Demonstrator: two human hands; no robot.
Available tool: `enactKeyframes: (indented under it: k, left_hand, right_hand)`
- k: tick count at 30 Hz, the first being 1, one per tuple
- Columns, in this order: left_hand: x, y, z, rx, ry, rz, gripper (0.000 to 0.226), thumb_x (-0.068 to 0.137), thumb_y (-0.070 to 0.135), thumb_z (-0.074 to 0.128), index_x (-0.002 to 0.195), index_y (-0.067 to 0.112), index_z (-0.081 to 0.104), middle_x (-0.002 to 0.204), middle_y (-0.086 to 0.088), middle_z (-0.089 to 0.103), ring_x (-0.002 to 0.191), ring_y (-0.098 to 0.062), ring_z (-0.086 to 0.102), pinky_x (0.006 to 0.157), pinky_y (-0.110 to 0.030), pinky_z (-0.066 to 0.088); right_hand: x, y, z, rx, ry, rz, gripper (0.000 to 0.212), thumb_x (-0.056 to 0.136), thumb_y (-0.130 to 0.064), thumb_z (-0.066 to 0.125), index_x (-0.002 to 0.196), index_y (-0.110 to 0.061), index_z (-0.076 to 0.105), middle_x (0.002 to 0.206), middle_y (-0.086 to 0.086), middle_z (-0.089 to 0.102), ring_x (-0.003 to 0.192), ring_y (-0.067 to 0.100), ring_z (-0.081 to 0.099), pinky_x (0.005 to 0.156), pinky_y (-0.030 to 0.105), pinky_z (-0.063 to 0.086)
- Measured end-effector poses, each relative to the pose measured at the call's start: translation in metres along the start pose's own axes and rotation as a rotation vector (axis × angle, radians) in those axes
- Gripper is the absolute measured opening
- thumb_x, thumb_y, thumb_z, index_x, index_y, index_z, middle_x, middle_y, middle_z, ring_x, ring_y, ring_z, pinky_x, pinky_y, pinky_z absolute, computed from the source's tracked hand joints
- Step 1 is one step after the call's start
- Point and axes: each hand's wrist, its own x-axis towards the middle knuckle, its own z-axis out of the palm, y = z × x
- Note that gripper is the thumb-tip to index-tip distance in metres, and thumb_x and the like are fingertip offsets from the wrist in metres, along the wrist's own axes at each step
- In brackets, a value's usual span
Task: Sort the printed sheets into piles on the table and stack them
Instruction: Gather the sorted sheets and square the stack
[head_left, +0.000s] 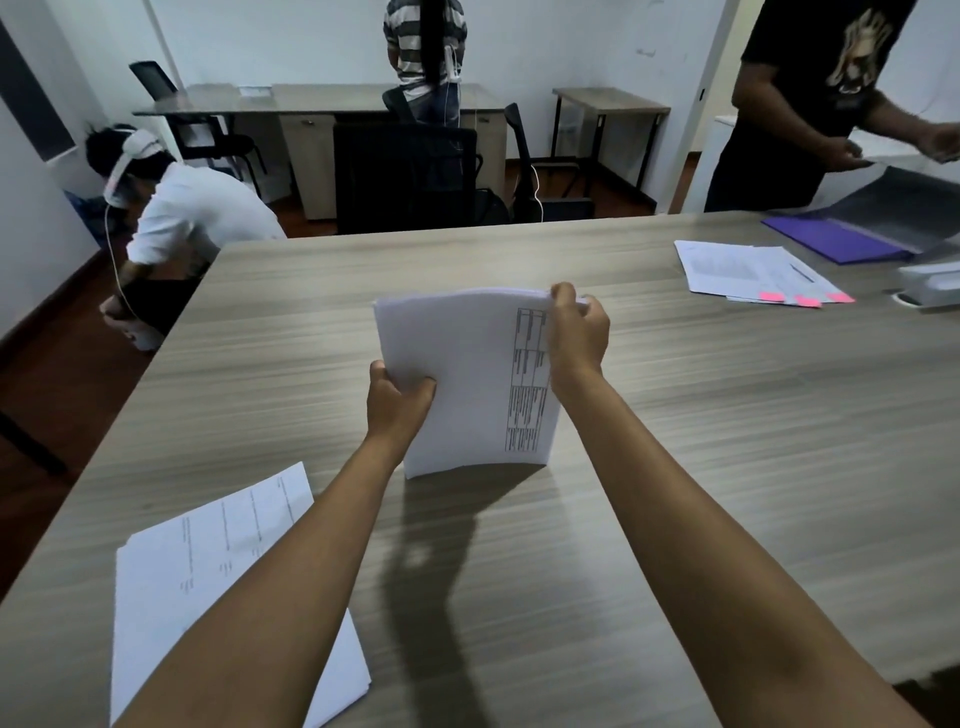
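Observation:
I hold a stack of printed sheets (467, 374) upright above the middle of the wooden table (727, 415), its lower edge near the tabletop. My left hand (397, 402) grips the stack's left edge, thumb on the front. My right hand (579, 332) pinches the top right corner, beside a printed table on the top sheet. A flat pile of printed sheets (208, 571) lies at the near left of the table, partly hidden under my left forearm.
At the far right lie sheets with pink tabs (753, 273), a purple folder (831, 239), a clear folder and a white device (930, 283). A person in black stands there handling papers. Another person crouches at the far left; chairs and desks stand behind.

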Motion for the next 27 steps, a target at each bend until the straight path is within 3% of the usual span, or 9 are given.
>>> enactKeyframes:
  k: [3, 5, 7, 10, 14, 19, 22, 24, 27]
  left_hand:
    - [-0.001, -0.001, 0.002, -0.071, 0.010, -0.029, 0.023, 0.073, 0.018, 0.051, 0.093, 0.007, 0.054, 0.079, 0.000, 0.056, 0.069, -0.016, 0.050, 0.059, -0.026, 0.038]
    - [-0.003, 0.000, 0.001, -0.096, 0.006, -0.026, 0.020, 0.069, 0.023, 0.047, 0.084, 0.012, 0.054, 0.073, 0.003, 0.053, 0.063, -0.011, 0.047, 0.053, -0.025, 0.036]
    - [-0.001, -0.003, 0.001, -0.097, -0.003, -0.034, 0.022, 0.067, 0.023, 0.046, 0.084, 0.010, 0.052, 0.073, 0.002, 0.052, 0.063, -0.011, 0.046, 0.053, -0.025, 0.035]
    - [0.000, -0.010, 0.002, -0.119, -0.004, -0.057, 0.008, 0.076, 0.012, 0.048, 0.083, 0.010, 0.051, 0.075, 0.000, 0.053, 0.067, -0.014, 0.048, 0.057, -0.026, 0.037]
    - [-0.002, -0.013, 0.004, -0.112, -0.004, -0.069, 0.020, 0.084, 0.003, 0.044, 0.088, 0.016, 0.059, 0.079, 0.005, 0.059, 0.068, -0.007, 0.052, 0.055, -0.023, 0.041]
    - [0.006, -0.004, 0.001, -0.109, 0.023, -0.027, 0.022, 0.083, 0.002, 0.044, 0.095, 0.014, 0.057, 0.082, 0.007, 0.058, 0.070, -0.005, 0.052, 0.053, -0.015, 0.043]
    - [0.006, -0.012, -0.001, -0.074, -0.017, -0.016, 0.020, 0.083, 0.003, 0.044, 0.090, 0.017, 0.057, 0.082, 0.005, 0.058, 0.070, -0.007, 0.052, 0.057, -0.022, 0.043]
    - [0.002, -0.029, -0.002, -0.016, -0.039, -0.079, 0.015, 0.086, 0.005, 0.044, 0.082, 0.018, 0.052, 0.079, 0.002, 0.054, 0.070, -0.013, 0.049, 0.056, -0.025, 0.039]
    - [-0.004, -0.055, -0.003, 0.087, -0.068, -0.173, 0.008, 0.089, 0.009, 0.044, 0.087, 0.011, 0.052, 0.082, -0.002, 0.053, 0.071, -0.016, 0.047, 0.057, -0.028, 0.036]
  right_hand:
    - [-0.004, 0.010, -0.009, -0.006, -0.132, -0.116, 0.047, 0.079, -0.056, 0.060, 0.108, -0.025, 0.041, 0.097, -0.001, 0.054, 0.080, 0.009, 0.057, 0.057, 0.019, 0.045]
    - [-0.006, 0.031, -0.022, -0.028, -0.243, -0.218, 0.052, 0.080, -0.042, 0.066, 0.117, -0.027, 0.032, 0.102, 0.001, 0.056, 0.085, 0.010, 0.061, 0.062, 0.018, 0.053]
    - [-0.005, 0.060, -0.035, -0.142, -0.325, -0.198, 0.051, 0.085, -0.017, 0.062, 0.122, -0.019, 0.027, 0.106, 0.005, 0.057, 0.094, 0.017, 0.062, 0.079, 0.034, 0.057]
    - [-0.006, 0.098, -0.048, -0.281, -0.340, -0.015, 0.028, 0.093, -0.007, 0.040, 0.120, -0.010, 0.032, 0.100, 0.005, 0.058, 0.100, 0.029, 0.060, 0.089, 0.051, 0.052]
    - [-0.008, 0.111, -0.048, -0.384, -0.350, -0.001, 0.030, 0.090, 0.001, 0.033, 0.112, -0.005, 0.053, 0.103, 0.004, 0.059, 0.103, 0.025, 0.058, 0.087, 0.038, 0.053]
    - [0.000, 0.101, -0.039, -0.379, -0.270, -0.108, 0.024, 0.091, -0.003, 0.035, 0.103, -0.007, 0.054, 0.094, 0.002, 0.059, 0.088, 0.019, 0.056, 0.075, 0.035, 0.049]
    - [-0.002, 0.112, -0.039, -0.375, -0.263, -0.078, 0.020, 0.092, -0.006, 0.035, 0.101, -0.010, 0.053, 0.087, -0.004, 0.056, 0.084, 0.016, 0.054, 0.072, 0.030, 0.047]
    - [-0.008, 0.132, -0.044, -0.411, -0.265, -0.009, 0.021, 0.094, -0.008, 0.036, 0.106, -0.005, 0.053, 0.093, 0.001, 0.057, 0.087, 0.018, 0.053, 0.074, 0.030, 0.044]
    - [-0.012, 0.157, -0.052, -0.485, -0.284, 0.065, 0.022, 0.096, -0.012, 0.036, 0.107, -0.004, 0.054, 0.100, 0.005, 0.057, 0.094, 0.024, 0.055, 0.075, 0.029, 0.041]
